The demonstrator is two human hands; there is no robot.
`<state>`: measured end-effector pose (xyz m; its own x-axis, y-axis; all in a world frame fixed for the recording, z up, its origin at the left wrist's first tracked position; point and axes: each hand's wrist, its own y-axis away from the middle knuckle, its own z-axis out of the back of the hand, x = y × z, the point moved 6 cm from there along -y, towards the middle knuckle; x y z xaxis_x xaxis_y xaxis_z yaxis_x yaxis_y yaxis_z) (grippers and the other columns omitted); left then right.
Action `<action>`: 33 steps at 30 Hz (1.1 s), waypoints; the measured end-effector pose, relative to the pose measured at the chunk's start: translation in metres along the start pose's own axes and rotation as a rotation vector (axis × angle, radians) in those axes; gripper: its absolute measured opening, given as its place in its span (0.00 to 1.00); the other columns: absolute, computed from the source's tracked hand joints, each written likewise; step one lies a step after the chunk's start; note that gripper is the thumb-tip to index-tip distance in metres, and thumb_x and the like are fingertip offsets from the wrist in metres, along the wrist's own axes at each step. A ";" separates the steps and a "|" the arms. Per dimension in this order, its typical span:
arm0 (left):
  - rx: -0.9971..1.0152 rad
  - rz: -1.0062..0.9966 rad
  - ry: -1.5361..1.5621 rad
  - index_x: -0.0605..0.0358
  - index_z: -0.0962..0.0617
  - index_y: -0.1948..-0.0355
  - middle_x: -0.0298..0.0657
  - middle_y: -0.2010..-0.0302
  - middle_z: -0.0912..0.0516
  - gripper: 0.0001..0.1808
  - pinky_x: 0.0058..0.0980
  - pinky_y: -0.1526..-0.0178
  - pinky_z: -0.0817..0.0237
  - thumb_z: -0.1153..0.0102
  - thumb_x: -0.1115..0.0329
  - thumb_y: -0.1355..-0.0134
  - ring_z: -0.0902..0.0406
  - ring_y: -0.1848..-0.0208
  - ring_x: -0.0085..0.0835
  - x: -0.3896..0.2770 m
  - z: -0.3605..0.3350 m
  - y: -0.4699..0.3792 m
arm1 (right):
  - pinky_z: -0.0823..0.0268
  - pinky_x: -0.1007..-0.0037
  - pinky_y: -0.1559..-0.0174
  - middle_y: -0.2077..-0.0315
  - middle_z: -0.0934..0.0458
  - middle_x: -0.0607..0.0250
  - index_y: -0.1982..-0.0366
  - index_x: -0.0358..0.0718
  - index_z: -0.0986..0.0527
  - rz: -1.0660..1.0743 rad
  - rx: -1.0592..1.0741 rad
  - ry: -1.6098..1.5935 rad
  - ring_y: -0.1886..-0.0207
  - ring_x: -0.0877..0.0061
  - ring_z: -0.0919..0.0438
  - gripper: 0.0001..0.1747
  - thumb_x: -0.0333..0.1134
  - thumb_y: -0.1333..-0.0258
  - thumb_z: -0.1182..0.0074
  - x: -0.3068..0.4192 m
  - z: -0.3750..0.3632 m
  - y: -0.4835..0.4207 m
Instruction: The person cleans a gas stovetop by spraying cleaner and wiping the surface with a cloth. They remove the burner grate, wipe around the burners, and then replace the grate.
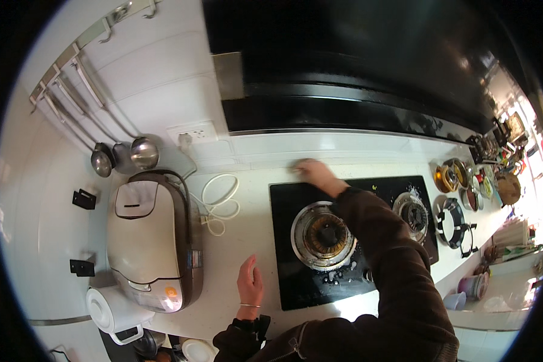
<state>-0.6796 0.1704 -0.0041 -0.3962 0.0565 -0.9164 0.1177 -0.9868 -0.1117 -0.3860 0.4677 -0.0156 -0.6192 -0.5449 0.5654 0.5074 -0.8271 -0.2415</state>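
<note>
My right hand [316, 174] reaches over a black gas cooktop [294, 289] to the white counter strip behind it. Its fingers are blurred, and I cannot tell whether something is in them. The large left burner [324, 235] is browned, with its pan support off. Drops and white foam lie on the glass in front of it. My sleeve partly covers the smaller right burner [412, 217], which has white residue around it. My left hand [250, 283] hovers over or rests on the white counter [235, 253], left of the cooktop, holding nothing, thumb apart from the fingers.
Left stands a rice cooker [147, 244] with a looped white cord [221, 199], beside a white pitcher [111, 312]. Ladles [145, 153] hang on the wall. A black range hood [344, 68] overhangs the back. Black pan supports [452, 224] and seasoning jars [445, 178] are at right.
</note>
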 end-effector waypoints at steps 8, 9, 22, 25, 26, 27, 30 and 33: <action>0.042 -0.086 -0.137 0.60 0.22 0.45 0.46 0.46 0.19 0.16 0.36 0.43 0.29 0.49 0.75 0.32 0.21 0.45 0.44 -0.020 -0.009 -0.017 | 0.28 0.56 0.52 0.59 0.22 0.61 0.58 0.48 0.23 0.007 -0.077 0.198 0.51 0.57 0.24 0.11 0.32 0.44 0.46 0.010 -0.043 -0.009; 0.023 -0.082 -0.106 0.60 0.22 0.45 0.46 0.46 0.19 0.15 0.36 0.43 0.29 0.49 0.75 0.32 0.21 0.45 0.44 -0.022 -0.009 -0.018 | 0.29 0.56 0.51 0.59 0.22 0.61 0.58 0.48 0.23 -0.041 -0.081 0.194 0.50 0.57 0.24 0.11 0.31 0.45 0.46 -0.008 -0.023 0.010; -0.068 -0.103 -0.034 0.57 0.22 0.47 0.47 0.49 0.18 0.15 0.37 0.46 0.28 0.47 0.77 0.34 0.21 0.47 0.47 -0.029 0.001 0.004 | 0.30 0.53 0.53 0.63 0.21 0.49 0.56 0.40 0.26 0.241 0.201 0.113 0.57 0.51 0.23 0.11 0.31 0.41 0.49 0.104 -0.045 -0.043; -0.116 -0.093 -0.025 0.57 0.22 0.47 0.47 0.49 0.18 0.15 0.37 0.46 0.27 0.47 0.78 0.34 0.21 0.47 0.47 -0.026 0.017 0.006 | 0.29 0.55 0.54 0.64 0.20 0.50 0.62 0.39 0.22 0.059 0.407 0.400 0.56 0.53 0.22 0.10 0.36 0.40 0.50 0.106 -0.086 -0.053; -0.132 -0.094 -0.033 0.57 0.22 0.47 0.47 0.49 0.18 0.15 0.37 0.46 0.27 0.47 0.78 0.34 0.21 0.47 0.47 -0.024 0.024 0.007 | 0.27 0.56 0.56 0.65 0.18 0.51 0.69 0.38 0.19 0.041 0.349 0.426 0.59 0.54 0.21 0.14 0.39 0.40 0.51 0.109 -0.089 -0.054; -0.149 -0.090 -0.036 0.57 0.22 0.48 0.47 0.49 0.18 0.15 0.37 0.46 0.27 0.47 0.78 0.34 0.21 0.47 0.47 -0.022 0.030 0.009 | 0.26 0.55 0.57 0.65 0.18 0.51 0.71 0.38 0.19 0.066 0.401 0.407 0.60 0.54 0.20 0.14 0.39 0.40 0.51 0.114 -0.097 -0.047; -0.171 -0.038 0.015 0.58 0.21 0.49 0.47 0.49 0.18 0.15 0.37 0.46 0.27 0.47 0.79 0.35 0.21 0.47 0.47 -0.014 0.044 0.015 | 0.25 0.54 0.60 0.69 0.17 0.51 0.74 0.35 0.19 0.215 0.591 0.484 0.63 0.53 0.18 0.15 0.38 0.45 0.51 0.144 -0.118 -0.006; -0.218 -0.066 0.015 0.59 0.21 0.49 0.47 0.50 0.18 0.14 0.37 0.47 0.27 0.48 0.79 0.35 0.21 0.47 0.48 -0.013 0.058 0.020 | 0.24 0.55 0.61 0.69 0.18 0.51 0.75 0.37 0.19 0.246 0.773 0.351 0.62 0.54 0.18 0.06 0.29 0.53 0.46 0.195 -0.134 0.068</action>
<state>-0.7249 0.1409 0.0274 -0.3966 0.1234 -0.9097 0.2869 -0.9246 -0.2505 -0.5525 0.2867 -0.0273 -0.5232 -0.8110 0.2619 0.8348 -0.4260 0.3486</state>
